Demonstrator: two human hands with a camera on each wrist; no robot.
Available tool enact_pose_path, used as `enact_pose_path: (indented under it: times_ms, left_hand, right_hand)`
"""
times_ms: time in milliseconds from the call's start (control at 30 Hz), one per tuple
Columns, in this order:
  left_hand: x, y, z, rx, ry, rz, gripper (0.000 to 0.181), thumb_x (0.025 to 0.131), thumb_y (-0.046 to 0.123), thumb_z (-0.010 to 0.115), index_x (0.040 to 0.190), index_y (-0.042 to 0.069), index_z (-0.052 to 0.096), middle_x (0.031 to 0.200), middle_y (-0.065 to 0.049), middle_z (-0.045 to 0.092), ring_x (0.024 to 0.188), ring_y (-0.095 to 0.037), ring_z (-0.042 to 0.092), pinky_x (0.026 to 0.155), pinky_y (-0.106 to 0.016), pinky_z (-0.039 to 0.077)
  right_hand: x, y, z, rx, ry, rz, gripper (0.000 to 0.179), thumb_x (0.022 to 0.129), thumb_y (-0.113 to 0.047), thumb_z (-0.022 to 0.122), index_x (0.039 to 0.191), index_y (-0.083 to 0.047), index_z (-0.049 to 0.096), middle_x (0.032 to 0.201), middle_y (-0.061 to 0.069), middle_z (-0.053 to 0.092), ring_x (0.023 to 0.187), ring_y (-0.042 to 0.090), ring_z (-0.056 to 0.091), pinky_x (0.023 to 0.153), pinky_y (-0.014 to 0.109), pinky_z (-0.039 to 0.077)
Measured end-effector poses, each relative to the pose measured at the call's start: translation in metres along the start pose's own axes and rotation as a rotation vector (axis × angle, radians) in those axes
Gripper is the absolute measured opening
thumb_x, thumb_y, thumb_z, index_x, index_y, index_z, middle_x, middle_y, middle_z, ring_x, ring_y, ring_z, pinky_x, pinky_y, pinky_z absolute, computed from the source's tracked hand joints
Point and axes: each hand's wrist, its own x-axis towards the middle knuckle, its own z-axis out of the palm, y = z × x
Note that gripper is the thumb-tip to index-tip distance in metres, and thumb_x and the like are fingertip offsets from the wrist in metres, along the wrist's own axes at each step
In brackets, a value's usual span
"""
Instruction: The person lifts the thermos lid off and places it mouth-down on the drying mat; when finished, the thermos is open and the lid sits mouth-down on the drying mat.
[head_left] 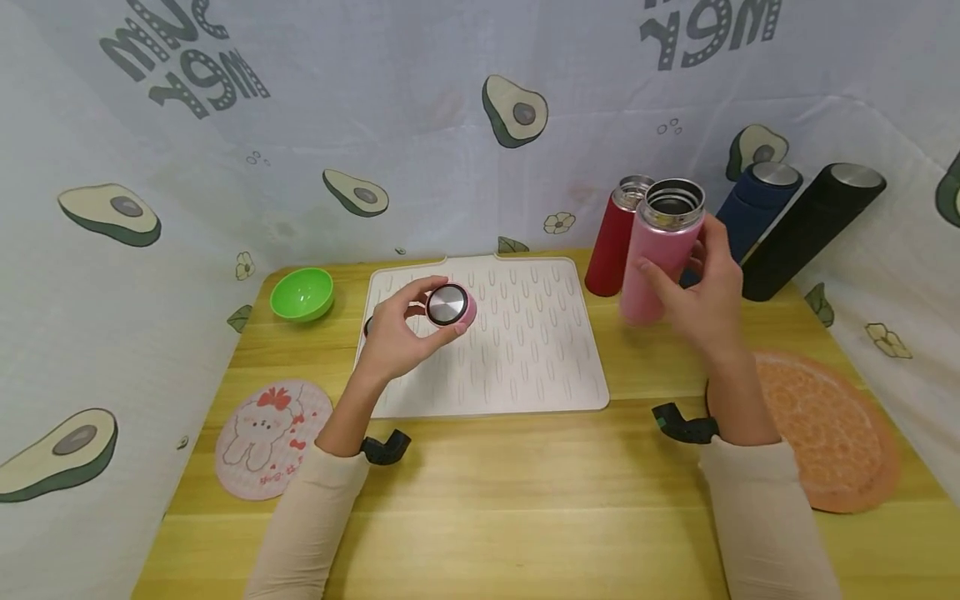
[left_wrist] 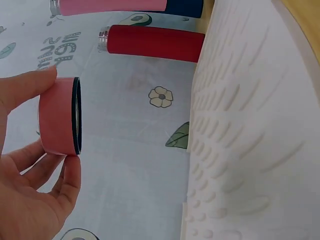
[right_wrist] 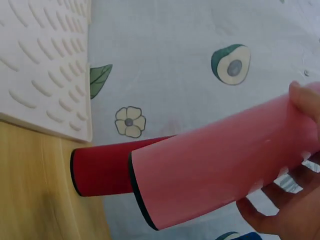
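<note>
My left hand pinches a pink lid with a silver top between thumb and fingers, above the white ridged mat. In the left wrist view the lid is turned on its side, its dark-edged open end facing the mat. My right hand grips a pink thermos bottle round its body; its steel mouth is uncovered. Behind that bottle stands a red thermos bottle, also without a lid. A small dark-and-red round piece shows on the mat, mostly hidden by my left hand.
Navy and black bottles with silver tops stand at the back right. A green bowl sits back left. A bunny-print round mat lies front left, an orange round mat under the right forearm. A printed cloth hangs behind.
</note>
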Motion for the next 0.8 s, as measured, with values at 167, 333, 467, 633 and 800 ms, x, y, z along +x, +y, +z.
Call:
enact_pose_path:
  times_ms: [167, 333, 467, 633, 800]
  left_hand:
    - [-0.004, -0.017, 0.003, 0.112, -0.017, -0.068, 0.067, 0.084, 0.025, 0.086, 0.145, 0.012, 0.058, 0.135, -0.008, 0.065, 0.12, -0.025, 0.059, 0.103, -0.048, 0.054]
    - [-0.006, -0.032, 0.01, 0.196, -0.047, -0.139, 0.067, 0.087, 0.021, 0.083, 0.147, 0.008, 0.055, 0.143, -0.012, 0.061, 0.127, -0.03, 0.058, 0.103, -0.048, 0.053]
    - [-0.007, -0.042, 0.016, 0.251, -0.074, -0.168, 0.066, 0.089, 0.017, 0.079, 0.149, 0.006, 0.052, 0.148, -0.016, 0.057, 0.134, -0.035, 0.054, 0.108, -0.051, 0.048]
    - [-0.006, -0.05, 0.02, 0.276, -0.104, -0.169, 0.065, 0.092, 0.013, 0.074, 0.15, 0.0, 0.049, 0.151, -0.022, 0.052, 0.141, -0.039, 0.05, 0.115, -0.053, 0.044]
    - [-0.006, -0.055, 0.02, 0.269, -0.122, -0.188, 0.065, 0.094, 0.01, 0.071, 0.152, -0.002, 0.046, 0.153, -0.025, 0.048, 0.142, -0.043, 0.047, 0.115, -0.055, 0.045]
  right_hand:
    - [0.012, 0.01, -0.007, 0.079, 0.075, 0.153, 0.073, 0.094, -0.021, 0.076, 0.155, -0.034, 0.038, 0.155, -0.004, 0.048, 0.143, 0.021, 0.049, 0.119, 0.042, 0.043]
    - [0.023, 0.018, -0.009, 0.148, 0.116, 0.275, 0.074, 0.096, -0.021, 0.074, 0.157, -0.036, 0.035, 0.157, -0.006, 0.044, 0.143, 0.021, 0.047, 0.122, 0.044, 0.038]
    - [0.031, 0.029, -0.009, 0.126, 0.076, 0.356, 0.074, 0.099, -0.029, 0.07, 0.159, -0.042, 0.028, 0.163, -0.007, 0.036, 0.149, 0.024, 0.04, 0.123, 0.051, 0.035]
    - [0.043, 0.043, -0.005, 0.128, 0.049, 0.412, 0.074, 0.1, -0.033, 0.067, 0.16, -0.043, 0.024, 0.166, -0.006, 0.032, 0.151, 0.027, 0.037, 0.125, 0.052, 0.032]
    - [0.057, 0.059, 0.005, 0.166, 0.055, 0.434, 0.074, 0.1, -0.033, 0.067, 0.16, -0.041, 0.025, 0.166, -0.007, 0.032, 0.15, 0.023, 0.038, 0.126, 0.046, 0.032]
